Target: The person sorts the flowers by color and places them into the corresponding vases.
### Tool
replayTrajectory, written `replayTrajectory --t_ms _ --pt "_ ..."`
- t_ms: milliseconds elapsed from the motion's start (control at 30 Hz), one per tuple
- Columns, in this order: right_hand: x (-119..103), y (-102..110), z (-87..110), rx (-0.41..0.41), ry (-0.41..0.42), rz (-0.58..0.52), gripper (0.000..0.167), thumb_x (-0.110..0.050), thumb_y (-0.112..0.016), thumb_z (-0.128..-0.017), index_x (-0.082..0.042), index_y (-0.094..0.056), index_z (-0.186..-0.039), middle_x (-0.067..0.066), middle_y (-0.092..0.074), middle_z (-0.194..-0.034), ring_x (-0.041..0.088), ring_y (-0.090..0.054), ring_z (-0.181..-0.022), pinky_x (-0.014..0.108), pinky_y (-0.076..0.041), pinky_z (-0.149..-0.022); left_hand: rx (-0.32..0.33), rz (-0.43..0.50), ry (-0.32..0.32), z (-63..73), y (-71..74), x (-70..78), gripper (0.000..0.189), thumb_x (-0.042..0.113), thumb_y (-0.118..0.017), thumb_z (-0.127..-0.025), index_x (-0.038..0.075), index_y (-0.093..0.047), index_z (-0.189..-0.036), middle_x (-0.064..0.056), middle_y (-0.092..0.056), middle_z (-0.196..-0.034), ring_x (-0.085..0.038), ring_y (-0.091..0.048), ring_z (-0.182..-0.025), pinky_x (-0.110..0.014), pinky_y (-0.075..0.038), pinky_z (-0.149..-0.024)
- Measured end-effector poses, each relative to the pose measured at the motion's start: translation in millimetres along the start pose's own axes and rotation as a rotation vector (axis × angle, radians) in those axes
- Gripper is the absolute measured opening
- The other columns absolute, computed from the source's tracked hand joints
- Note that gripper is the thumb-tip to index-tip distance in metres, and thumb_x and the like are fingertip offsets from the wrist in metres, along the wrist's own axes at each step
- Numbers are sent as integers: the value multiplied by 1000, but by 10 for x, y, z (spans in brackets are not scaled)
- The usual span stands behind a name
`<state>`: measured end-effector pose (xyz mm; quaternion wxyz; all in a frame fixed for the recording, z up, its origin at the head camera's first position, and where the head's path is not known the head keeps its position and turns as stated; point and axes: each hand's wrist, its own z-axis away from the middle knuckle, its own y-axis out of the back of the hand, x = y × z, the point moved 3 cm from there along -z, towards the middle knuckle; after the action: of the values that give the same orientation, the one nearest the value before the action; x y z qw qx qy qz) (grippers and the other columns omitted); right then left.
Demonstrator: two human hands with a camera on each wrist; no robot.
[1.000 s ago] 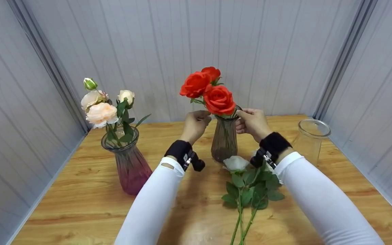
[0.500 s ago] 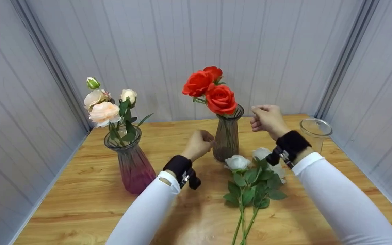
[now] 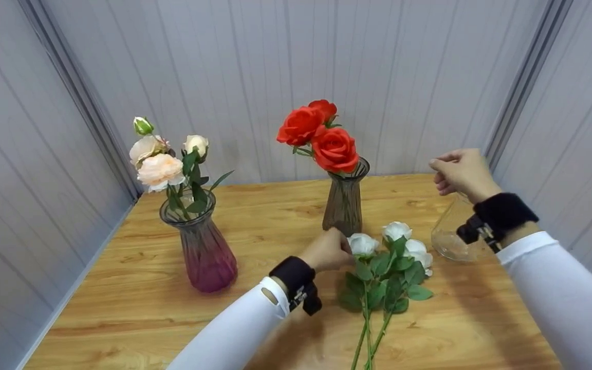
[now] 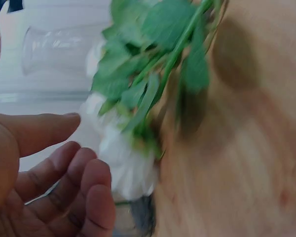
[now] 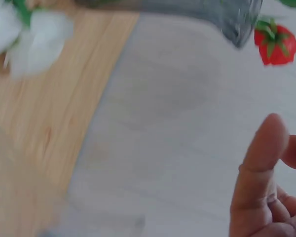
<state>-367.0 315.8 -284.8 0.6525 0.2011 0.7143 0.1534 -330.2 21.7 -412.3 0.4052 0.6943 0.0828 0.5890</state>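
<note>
My left hand (image 3: 329, 252) is at the white rose head (image 3: 362, 244) nearest it, on the left of a bunch of white roses lying on the table. In the left wrist view, its thumb and bent fingers stand apart beside the white petals (image 4: 126, 158), with nothing gripped. Above the clear glass vase (image 3: 452, 239), my right hand (image 3: 464, 172) hovers with loosely curled fingers and holds nothing; it hides the vase's rim in the head view. The green leaves (image 3: 393, 277) and crossed stems (image 3: 363, 339) of the white roses point toward me.
Red roses (image 3: 334, 149) stand in a grey glass vase (image 3: 342, 205) at the back middle. On the left, a grey-to-pink vase (image 3: 207, 257) holds peach and cream flowers (image 3: 161, 172). Pale panel walls (image 3: 255, 77) enclose the wooden table (image 3: 136, 308).
Both hands have left the grey vase with the red roses. The left hand has come down toward the white roses; the right has moved right, over the clear vase.
</note>
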Motion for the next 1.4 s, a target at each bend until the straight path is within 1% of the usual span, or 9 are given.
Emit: replayTrajectory --t_ms 233,467,567,700,800,900,933,1133,1400 --pt "191 459 41 78 -44 135 50 -22 -62 -109 19 -56 -138 -9 -69 -66 3 -67 -56 24 -62 -58 -85 -160 43 35 -267 65 53 12 -84 -89 18 -46 -52 9 -39 -48 -7 -34 -46 -23 -30 -49" --pt "350 811 124 162 -76 287 44 -24 -66 -106 15 -64 -127 -6 -68 -66 7 -66 -60 24 -60 -56 -153 -248 75 -144 -545 -151 26 18 -83 -86 12 -60 -78 1 -54 -74 -18 -51 -64 -32 -45 -58" --pt "433 913 180 164 -92 352 42 -24 -66 -105 14 -64 -124 -5 -67 -66 9 -66 -59 25 -59 -56 -183 -260 88 -209 -632 -244 21 14 -80 -86 11 -62 -76 -2 -58 -73 -21 -53 -62 -36 -46 -57" --pt "575 986 238 131 -106 417 44 -23 -66 -104 16 -63 -123 -2 -67 -64 12 -67 -58 27 -58 -56 -160 -269 25 -311 -774 -395 12 17 -79 -86 16 -68 -83 1 -65 -78 -19 -57 -68 -34 -49 -61" --pt "695 995 249 88 -117 427 47 -23 -65 -104 18 -62 -124 -1 -67 -63 13 -67 -59 28 -58 -57 -133 -285 -12 -285 -804 -364 12 24 -81 -87 19 -73 -93 3 -69 -85 -17 -60 -77 -32 -54 -72" --pt "820 965 222 46 -137 393 49 -23 -64 -104 21 -61 -125 0 -67 -66 13 -68 -61 27 -60 -58 -124 -262 8 -129 -719 -189 19 23 -85 -86 16 -75 -101 2 -73 -92 -16 -61 -84 -31 -54 -81" --pt "865 952 205 35 -146 375 49 -23 -63 -104 22 -60 -126 0 -68 -66 12 -68 -61 27 -61 -58 -130 -236 20 -67 -673 -121 19 20 -86 -86 15 -75 -100 1 -72 -90 -17 -62 -82 -31 -54 -80" --pt "1031 861 123 17 -166 244 53 -17 -54 -107 26 -51 -137 -4 -68 -69 6 -66 -61 26 -62 -58 -145 -62 12 -74 -695 -179 17 6 -76 -89 16 -65 -82 4 -60 -64 -13 -56 -55 -28 -47 -52" --pt "1041 821 132 51 -110 253 47 -14 -50 -107 26 -57 -131 -3 -68 -65 6 -65 -57 26 -60 -53 -108 -13 151 107 -543 52 34 2 -67 -93 10 -63 -60 2 -57 -51 -11 -52 -42 -23 -41 -41"
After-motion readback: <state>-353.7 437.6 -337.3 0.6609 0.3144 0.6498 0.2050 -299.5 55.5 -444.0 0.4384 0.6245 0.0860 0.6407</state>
